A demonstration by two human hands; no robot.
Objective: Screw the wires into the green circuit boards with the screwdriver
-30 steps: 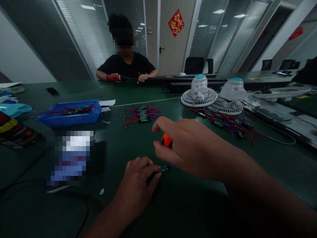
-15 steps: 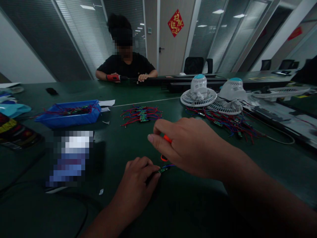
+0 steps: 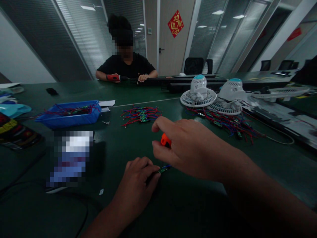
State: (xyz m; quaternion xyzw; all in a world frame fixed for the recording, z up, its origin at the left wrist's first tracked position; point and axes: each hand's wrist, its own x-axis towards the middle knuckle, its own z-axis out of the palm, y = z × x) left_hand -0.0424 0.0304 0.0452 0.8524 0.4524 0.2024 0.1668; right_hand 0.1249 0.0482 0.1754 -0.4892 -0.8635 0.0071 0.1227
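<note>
My left hand (image 3: 140,177) rests on the table, thumb and forefinger pinching a small green circuit board (image 3: 163,169) by its left end. Blue wire runs off the board's right side and passes under my right hand (image 3: 190,145). That hand hovers just above, curled around a screwdriver with an orange and black handle (image 3: 165,140). Its thumb and forefinger tips are parted, so the handle sits against the palm and other fingers. A thin shaft points down toward the board; whether the tip touches it I cannot tell.
Wired boards lie in a row (image 3: 143,114) ahead, and more fill a blue tray (image 3: 70,124). A tangled pile (image 3: 223,124) lies beside white fan parts (image 3: 198,92). A phone-like blurred screen (image 3: 71,158) is at left. Opposite, a person (image 3: 126,66) holds a red tool (image 3: 113,78).
My right thumb and forefinger have spread apart, and the orange handle shows more between them, turned in the grip. My left hand and the board stay put.
</note>
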